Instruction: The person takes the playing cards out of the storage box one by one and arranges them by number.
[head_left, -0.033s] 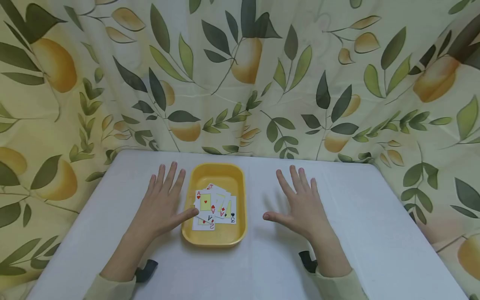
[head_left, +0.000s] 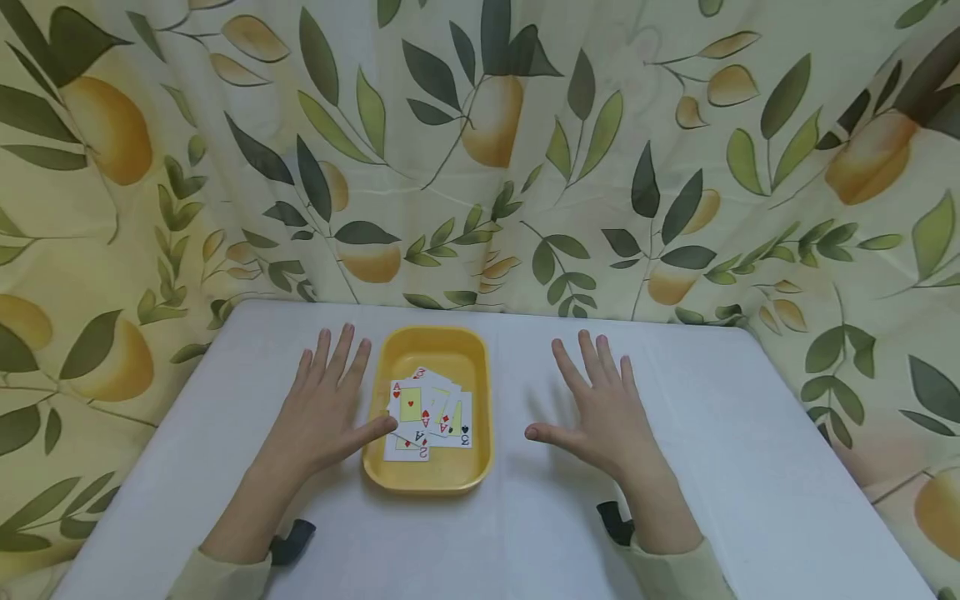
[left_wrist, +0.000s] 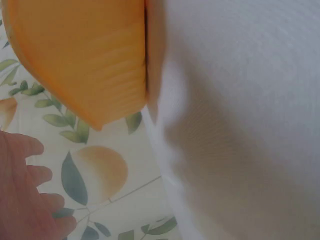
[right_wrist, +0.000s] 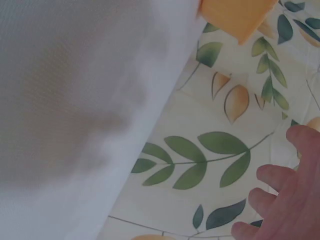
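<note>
A yellow tray (head_left: 435, 479) lies left of the middle of the white table in the head view. Inside it several playing cards (head_left: 411, 404) overlap face up, with an ace of hearts on top. My left hand (head_left: 322, 412) hovers just left of the tray, fingers spread, its thumb tip overlapping the cards' edge in view. To the right of the tray is my right hand (head_left: 607, 417), also spread and holding nothing. The left wrist view shows the fingers of the left hand (left_wrist: 25, 195) below the tray's side (left_wrist: 85, 55); the right wrist view shows the right hand (right_wrist: 290, 195) apart from the tray (right_wrist: 240, 15).
The white table (head_left: 510, 533) has rounded far corners. Behind it hangs a cloth (head_left: 465, 192) printed with leaves and orange fruit. A dark strap shows at the left wrist (head_left: 292, 542) and another at the right wrist (head_left: 617, 523).
</note>
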